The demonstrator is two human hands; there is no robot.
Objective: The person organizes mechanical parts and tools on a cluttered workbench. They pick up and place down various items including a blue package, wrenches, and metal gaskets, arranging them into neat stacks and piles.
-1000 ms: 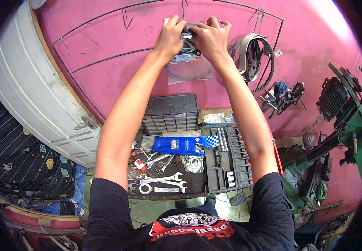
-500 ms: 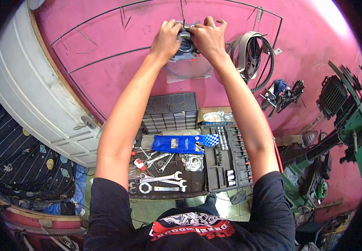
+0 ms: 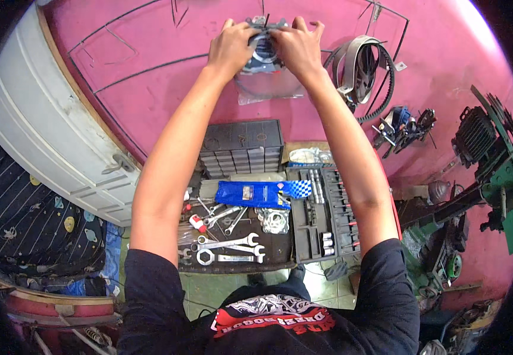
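Observation:
Both my arms reach up to the pink wall, the two hands side by side at a hanging bundle of clear plastic bags [image 3: 266, 89] with dark, ring-shaped pieces [image 3: 264, 52] in it. My left hand [image 3: 231, 47] is closed on the bundle's left upper edge. Opposite it, my right hand [image 3: 298, 48] grips the right upper edge, its thumb side toward the middle and some fingers bent up. A thin metal hook [image 3: 267, 21] shows just above, between the hands. Fingertips and the exact kind of the pieces are partly hidden.
A wire frame [image 3: 150, 68] is on the wall, with belts [image 3: 360, 74] hanging right. Below are a small-drawer cabinet [image 3: 241, 142], wrenches [image 3: 230, 241], a blue packet [image 3: 253, 194] and a socket tray [image 3: 321, 222]. A white door [image 3: 49, 118] stands left, green machinery [image 3: 499, 195] right.
The bundle's upper edge shows more between my hands, and the hands sit slightly farther apart. Both keep their hold. The whole view has shifted a little.

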